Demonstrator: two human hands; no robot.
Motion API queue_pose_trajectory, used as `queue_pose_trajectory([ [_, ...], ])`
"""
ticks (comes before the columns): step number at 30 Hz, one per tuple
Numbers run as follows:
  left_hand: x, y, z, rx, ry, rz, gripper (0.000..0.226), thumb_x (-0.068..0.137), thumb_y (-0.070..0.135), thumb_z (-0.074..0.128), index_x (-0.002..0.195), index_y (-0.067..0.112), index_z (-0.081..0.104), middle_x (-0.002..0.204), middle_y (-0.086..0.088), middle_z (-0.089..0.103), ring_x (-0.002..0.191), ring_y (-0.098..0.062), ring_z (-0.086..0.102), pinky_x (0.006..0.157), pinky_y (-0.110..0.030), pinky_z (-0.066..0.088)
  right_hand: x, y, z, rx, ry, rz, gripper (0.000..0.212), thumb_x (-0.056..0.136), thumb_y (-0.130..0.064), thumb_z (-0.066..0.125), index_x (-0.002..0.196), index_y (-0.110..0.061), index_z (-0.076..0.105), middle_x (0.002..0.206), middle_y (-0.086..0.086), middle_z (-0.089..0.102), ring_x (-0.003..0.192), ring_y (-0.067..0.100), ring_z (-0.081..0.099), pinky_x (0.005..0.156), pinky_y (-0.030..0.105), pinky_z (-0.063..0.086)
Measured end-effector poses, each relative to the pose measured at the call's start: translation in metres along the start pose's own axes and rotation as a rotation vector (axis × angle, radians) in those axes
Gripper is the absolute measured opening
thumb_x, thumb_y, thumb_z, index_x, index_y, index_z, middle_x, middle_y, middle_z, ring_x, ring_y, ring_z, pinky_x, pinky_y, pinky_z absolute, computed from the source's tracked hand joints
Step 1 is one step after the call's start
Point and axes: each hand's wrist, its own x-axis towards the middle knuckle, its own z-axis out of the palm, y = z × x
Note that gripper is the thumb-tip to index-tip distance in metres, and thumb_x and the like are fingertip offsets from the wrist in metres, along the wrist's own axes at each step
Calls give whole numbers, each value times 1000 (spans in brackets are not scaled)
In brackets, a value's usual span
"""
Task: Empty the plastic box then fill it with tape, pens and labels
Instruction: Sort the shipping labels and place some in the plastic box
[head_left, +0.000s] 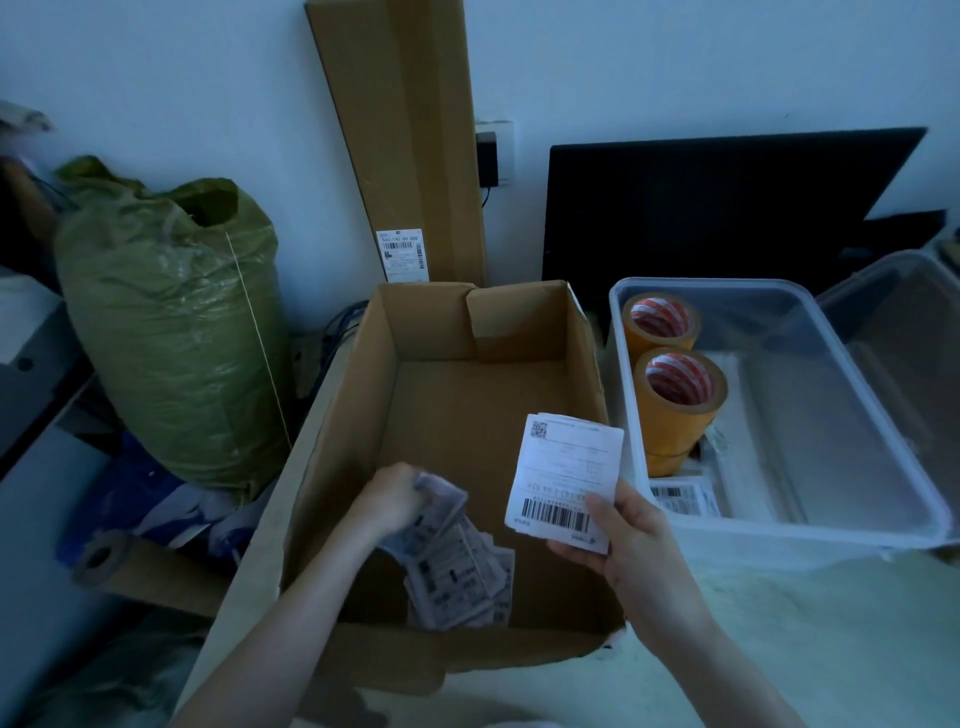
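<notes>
Meanwhile, the right hand (621, 540) pinches a label stack (566, 480) at lower centre, seemingly bound for the plastic box (883, 415) at right holding 2 tape rolls (675, 384), as the left hand (392, 499) grips loose labels (457, 566) inside the cardboard box (337, 415).

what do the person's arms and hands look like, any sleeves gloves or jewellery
Both forearms are bare as far as the frame shows, with no sleeves in view. The left hand and right hand wear no gloves, and no rings, watch or bracelets are visible.
</notes>
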Motion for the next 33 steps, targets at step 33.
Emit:
queue_pose_trajectory([
  [33,-75,99,-14,-617,179,581,25,95,39,42,112,28,57,91,8,62,74,4,60,56,-10,45,-2,-44,-13,-548,-114,-263,10,98,-16,46,99,-22,54,91,-1,64,81,6,68,57,23,55],
])
